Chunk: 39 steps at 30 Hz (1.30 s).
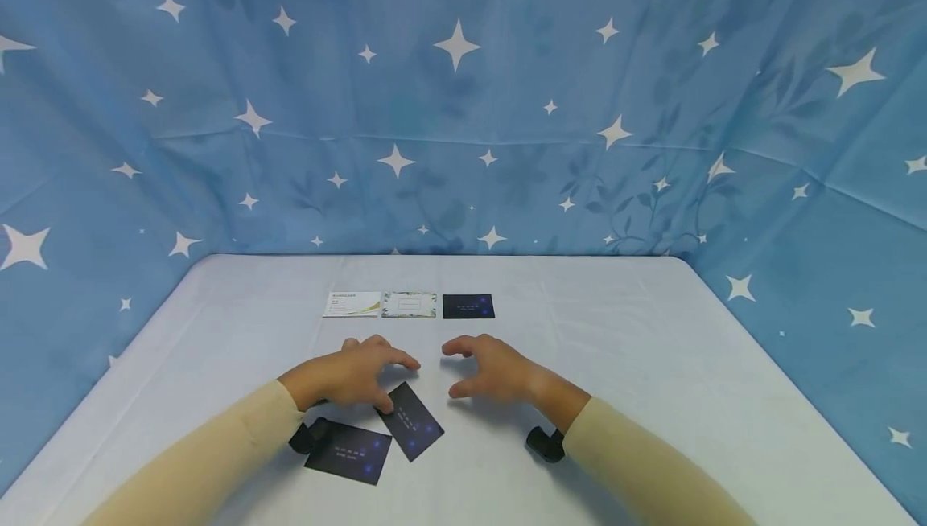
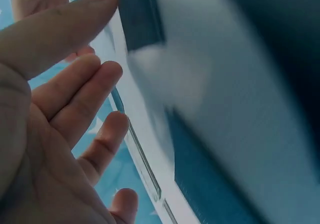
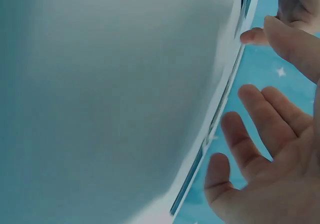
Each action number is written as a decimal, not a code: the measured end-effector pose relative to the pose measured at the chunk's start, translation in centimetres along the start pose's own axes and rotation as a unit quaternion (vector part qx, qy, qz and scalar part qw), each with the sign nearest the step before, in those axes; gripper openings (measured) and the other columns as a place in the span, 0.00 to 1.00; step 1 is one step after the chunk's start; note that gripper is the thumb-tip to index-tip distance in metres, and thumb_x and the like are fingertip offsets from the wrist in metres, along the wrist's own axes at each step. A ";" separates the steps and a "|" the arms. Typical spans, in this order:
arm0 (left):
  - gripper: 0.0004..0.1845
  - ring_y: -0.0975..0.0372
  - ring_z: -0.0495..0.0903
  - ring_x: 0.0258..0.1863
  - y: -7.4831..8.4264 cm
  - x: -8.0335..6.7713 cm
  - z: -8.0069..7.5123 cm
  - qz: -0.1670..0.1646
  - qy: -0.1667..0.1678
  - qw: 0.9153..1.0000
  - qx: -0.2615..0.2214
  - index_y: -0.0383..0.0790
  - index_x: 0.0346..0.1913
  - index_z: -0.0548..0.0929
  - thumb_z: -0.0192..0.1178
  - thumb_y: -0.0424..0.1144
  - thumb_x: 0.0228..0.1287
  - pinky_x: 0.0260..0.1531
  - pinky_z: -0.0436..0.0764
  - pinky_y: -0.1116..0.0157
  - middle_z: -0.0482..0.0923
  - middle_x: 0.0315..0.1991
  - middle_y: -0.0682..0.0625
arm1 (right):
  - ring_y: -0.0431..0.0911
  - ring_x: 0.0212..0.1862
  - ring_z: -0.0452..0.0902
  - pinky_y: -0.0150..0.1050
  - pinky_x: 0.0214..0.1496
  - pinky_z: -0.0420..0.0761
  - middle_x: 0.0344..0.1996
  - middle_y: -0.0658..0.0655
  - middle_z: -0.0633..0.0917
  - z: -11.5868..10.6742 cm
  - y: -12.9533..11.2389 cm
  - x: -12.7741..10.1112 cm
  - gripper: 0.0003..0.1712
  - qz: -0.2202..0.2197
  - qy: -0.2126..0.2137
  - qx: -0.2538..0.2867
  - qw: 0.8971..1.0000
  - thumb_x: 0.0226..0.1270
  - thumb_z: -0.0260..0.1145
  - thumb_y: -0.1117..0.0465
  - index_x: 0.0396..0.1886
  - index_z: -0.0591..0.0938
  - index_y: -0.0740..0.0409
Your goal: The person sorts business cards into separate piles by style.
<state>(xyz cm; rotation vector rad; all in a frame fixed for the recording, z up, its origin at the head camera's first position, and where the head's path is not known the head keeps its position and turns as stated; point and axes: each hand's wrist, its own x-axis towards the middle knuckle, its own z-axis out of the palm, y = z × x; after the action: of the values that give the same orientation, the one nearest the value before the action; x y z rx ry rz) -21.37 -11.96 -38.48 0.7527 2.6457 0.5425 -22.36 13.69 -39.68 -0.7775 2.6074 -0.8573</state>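
My left hand (image 1: 351, 373) is over the left middle of the table, fingers spread. Its thumb tip lies at the upper edge of a tilted dark card (image 1: 411, 421) with blue light spots; in the left wrist view that thumb meets the edge of the dark card (image 2: 142, 21). A second, similar dark card (image 1: 349, 452) lies to its left, partly under the left wrist. Across a gap, my right hand (image 1: 496, 369) hovers with loosely bent fingers and nothing between them. The right wrist view has its palm (image 3: 280, 179) and bare cloth beside it.
Farther back, a row holds a white card with yellow and green (image 1: 352, 305), a leaf-bordered card (image 1: 409, 306) and a dark card (image 1: 468, 306). White cloth (image 1: 615, 325) covers the table. A blue star-patterned curtain (image 1: 463, 108) hangs behind.
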 end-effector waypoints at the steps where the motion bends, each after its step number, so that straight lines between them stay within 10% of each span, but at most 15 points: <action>1: 0.33 0.59 0.68 0.52 0.1 -0.3 0.2 0.011 -0.003 1.000 -0.001 0.54 0.62 0.82 0.78 0.39 0.49 0.49 0.62 0.51 0.75 0.53 0.55 | 0.51 0.63 0.72 0.51 0.66 0.68 0.61 0.49 0.80 0.2 -0.2 -0.1 0.35 -0.001 -0.008 0.000 1.000 0.59 0.77 0.53 0.66 0.77 0.54; 14: 0.27 0.59 0.64 0.46 0.3 -1.1 1.2 0.018 0.018 0.999 0.024 0.55 0.56 0.86 0.79 0.40 0.49 0.46 0.59 0.52 0.74 0.47 0.58 | 0.43 0.60 0.72 0.45 0.67 0.66 0.56 0.44 0.83 1.4 -1.4 -0.6 0.32 -0.016 -0.057 -0.015 0.998 0.56 0.79 0.53 0.61 0.81 0.52; 24: 0.23 0.61 0.69 0.46 0.1 -1.3 2.2 0.066 0.136 0.979 0.134 0.49 0.51 0.88 0.75 0.52 0.52 0.40 0.58 0.52 0.84 0.43 0.61 | 0.44 0.59 0.71 0.47 0.66 0.68 0.55 0.44 0.83 1.5 -1.6 -0.9 0.35 -0.009 -0.047 -0.022 0.999 0.53 0.80 0.47 0.60 0.81 0.51; 31: 0.28 0.61 0.67 0.49 0.1 -1.6 1.8 0.038 0.087 0.993 0.064 0.48 0.54 0.87 0.80 0.48 0.47 0.45 0.57 0.49 0.82 0.46 0.61 | 0.43 0.57 0.71 0.47 0.66 0.67 0.56 0.44 0.82 1.5 -1.8 -1.0 0.36 0.005 -0.045 -0.024 0.999 0.52 0.80 0.46 0.61 0.81 0.49; 39: 0.19 0.62 0.68 0.47 -0.2 -1.5 2.0 0.059 0.122 0.986 0.095 0.50 0.49 0.89 0.76 0.47 0.52 0.44 0.57 0.50 0.81 0.40 0.62 | 0.45 0.57 0.72 0.48 0.65 0.69 0.56 0.46 0.82 1.5 -1.8 -1.1 0.36 -0.003 -0.042 -0.021 0.999 0.52 0.81 0.47 0.61 0.81 0.51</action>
<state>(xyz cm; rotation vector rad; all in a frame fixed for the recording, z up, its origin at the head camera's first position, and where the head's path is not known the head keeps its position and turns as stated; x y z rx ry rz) -19.38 -12.41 -39.98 0.9595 2.9253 0.4426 -20.09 12.40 -39.59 -0.8148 2.5579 -0.7562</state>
